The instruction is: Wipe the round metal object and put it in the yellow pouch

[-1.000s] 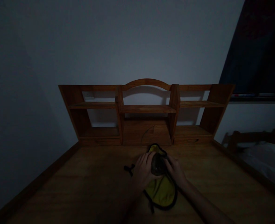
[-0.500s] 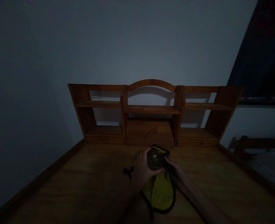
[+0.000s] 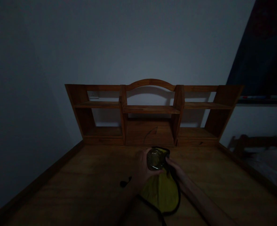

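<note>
Before the shelf (image 3: 150, 109), clasping a glass (image 3: 155, 159) with left hand (image 3: 142, 169), likely for steadiness, and touching yellow cloth (image 3: 163, 193) with right hand (image 3: 175, 168), impossible to tell if clamped.

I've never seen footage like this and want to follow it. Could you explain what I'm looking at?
There is no machine here, just a person's two bare hands. The view comes from a camera worn on the head, looking forward and down, so the arms enter from the bottom. The light is dim.

The left hand holds a round, see-through glass. The right hand is on the other side, against the cloth; its fingers are mostly hidden, so its grip is hard to tell. The cloth is yellow with a dark edge and spreads over the wooden desk. Behind stands a wooden shelf.
</note>
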